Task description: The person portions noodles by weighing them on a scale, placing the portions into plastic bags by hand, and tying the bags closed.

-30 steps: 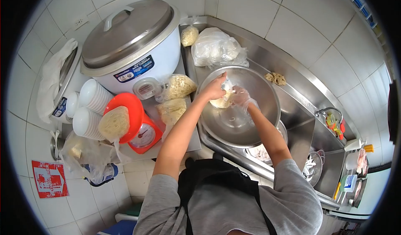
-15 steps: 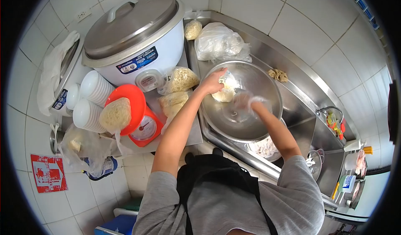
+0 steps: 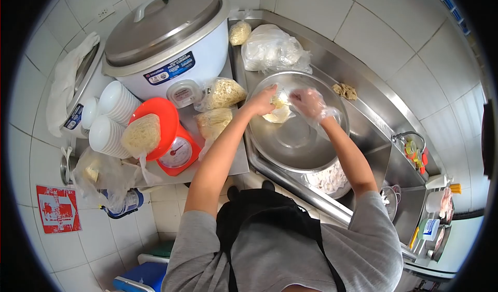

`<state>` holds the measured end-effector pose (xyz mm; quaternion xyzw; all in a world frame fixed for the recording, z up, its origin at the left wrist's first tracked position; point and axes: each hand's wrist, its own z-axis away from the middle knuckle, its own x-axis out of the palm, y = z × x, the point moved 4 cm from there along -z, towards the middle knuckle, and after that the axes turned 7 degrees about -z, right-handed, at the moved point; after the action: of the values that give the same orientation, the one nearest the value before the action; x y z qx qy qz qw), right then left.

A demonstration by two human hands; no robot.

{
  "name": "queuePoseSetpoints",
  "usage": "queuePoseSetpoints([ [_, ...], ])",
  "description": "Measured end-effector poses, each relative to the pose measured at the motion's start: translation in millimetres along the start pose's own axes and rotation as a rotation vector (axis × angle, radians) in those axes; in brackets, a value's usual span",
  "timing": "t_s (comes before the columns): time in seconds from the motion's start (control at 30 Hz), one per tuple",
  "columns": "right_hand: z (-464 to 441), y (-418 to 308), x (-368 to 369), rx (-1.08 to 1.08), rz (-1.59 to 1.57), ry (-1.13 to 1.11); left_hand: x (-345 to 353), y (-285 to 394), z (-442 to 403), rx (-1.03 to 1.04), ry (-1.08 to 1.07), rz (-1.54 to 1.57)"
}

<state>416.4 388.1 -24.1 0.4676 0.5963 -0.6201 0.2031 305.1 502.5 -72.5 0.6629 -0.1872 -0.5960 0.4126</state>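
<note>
My bare left hand pinches the upper edge of a clear plastic bag with pale yellow, shredded-looking food in it. The bag is over the left part of a wide steel bowl. Just right of the bag is my right hand, in a loose clear plastic glove. Its fingers are curled towards the bag; what they hold, if anything, is hidden.
Left stand a large rice cooker, a red kitchen scale bearing a filled bag, and stacked white tubs. More filled bags lie beside the bowl. A white plastic bag is behind it. Pale pieces fill another bowl below.
My right hand has moved up from the bowl's middle to beside the bag. My left hand stays at the bag, shifted slightly left.
</note>
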Motion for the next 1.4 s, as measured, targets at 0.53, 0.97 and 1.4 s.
queuePoseSetpoints([
  [0.53, 86.5, 53.7, 83.2, 0.154, 0.354, -0.745, 4.8, -6.3, 13.3, 0.020, 0.063, -0.142],
  [0.97, -46.3, 24.5, -13.3, 0.242, -0.071, 0.180, -15.7, 28.3, 17.2, -0.018, 0.111, -0.070],
  [1.4, -42.0, 4.8, -37.3, 0.096, 0.112, -0.234, -10.6, 40.1, 38.6, -0.107, 0.224, -0.397],
])
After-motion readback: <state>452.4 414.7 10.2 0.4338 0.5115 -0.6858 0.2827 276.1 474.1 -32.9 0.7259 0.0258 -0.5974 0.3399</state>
